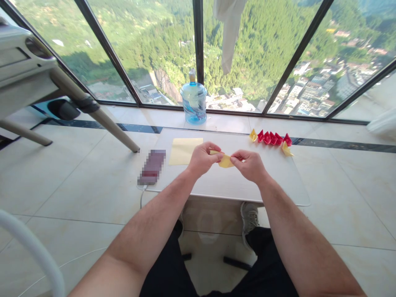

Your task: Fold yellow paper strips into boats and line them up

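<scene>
Between my hands, above the low white table (216, 183), is a small folded piece of yellow paper (226, 161). My left hand (204, 158) pinches its left side with thumb and fingers. On its right edge, the fingertips of my right hand (248, 163) are closed. Flat on the table behind my left hand lies a sheet of pale yellow paper (182, 151), partly covered by that hand. At the table's far right stand several red folded paper pieces (272, 138) in a row, with a yellow folded piece (253, 135) at the left end and another yellow one (286, 149) in front.
A phone (152, 167), blurred out, lies at the table's left edge with a white cable (141, 198) attached. Behind the table a blue water bottle (194, 103) stands by the window. A metal-legged piece of furniture (102, 119) is at the left. My shoe (249, 218) rests below the table.
</scene>
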A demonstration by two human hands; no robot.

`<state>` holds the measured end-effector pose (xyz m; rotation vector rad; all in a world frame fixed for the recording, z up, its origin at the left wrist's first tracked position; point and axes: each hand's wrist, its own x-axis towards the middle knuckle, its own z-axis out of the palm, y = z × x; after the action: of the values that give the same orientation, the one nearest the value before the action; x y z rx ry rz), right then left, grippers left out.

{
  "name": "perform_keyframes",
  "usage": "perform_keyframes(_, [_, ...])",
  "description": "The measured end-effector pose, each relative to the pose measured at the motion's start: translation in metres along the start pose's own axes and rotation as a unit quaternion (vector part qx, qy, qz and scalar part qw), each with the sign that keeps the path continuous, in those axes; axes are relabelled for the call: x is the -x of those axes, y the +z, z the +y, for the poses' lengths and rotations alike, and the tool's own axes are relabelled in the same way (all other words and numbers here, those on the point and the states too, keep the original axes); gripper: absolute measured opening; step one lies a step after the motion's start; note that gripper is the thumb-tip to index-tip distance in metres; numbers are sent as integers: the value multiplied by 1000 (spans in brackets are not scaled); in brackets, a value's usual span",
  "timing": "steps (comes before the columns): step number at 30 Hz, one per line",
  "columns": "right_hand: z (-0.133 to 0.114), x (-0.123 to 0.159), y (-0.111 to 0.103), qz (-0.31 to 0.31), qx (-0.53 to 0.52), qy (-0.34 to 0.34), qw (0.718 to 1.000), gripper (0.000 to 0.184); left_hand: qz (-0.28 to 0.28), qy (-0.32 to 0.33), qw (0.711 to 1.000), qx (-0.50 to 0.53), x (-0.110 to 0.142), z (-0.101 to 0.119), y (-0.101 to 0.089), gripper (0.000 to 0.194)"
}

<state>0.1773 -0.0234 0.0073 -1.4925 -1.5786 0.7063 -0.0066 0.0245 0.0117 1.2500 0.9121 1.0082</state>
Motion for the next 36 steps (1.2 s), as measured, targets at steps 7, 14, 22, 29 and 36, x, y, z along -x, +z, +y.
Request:
perform_keyframes(7, [-4, 3, 0, -15, 54, -21, 998, 26, -12, -7, 1000, 3, 1, -1, 3, 30])
perform_keyframes(14, [-3, 3, 0, -13, 46, -10, 999, 28, -1, -42, 997, 70, 0, 0, 1, 35])
perform_keyframes(22, [0, 3, 2, -27, 43, -11, 999, 28, 13, -43, 997, 57, 0, 1, 0, 34])
perform_keyframes(29, [1, 4, 2, -31, 56, -17, 998, 27, 24, -64, 996, 50, -2, -2, 0, 38])
perform_keyframes(36, [1, 4, 2, -41, 59, -12, 997, 25, 10, -78, 997, 23, -3, -2, -4, 37])
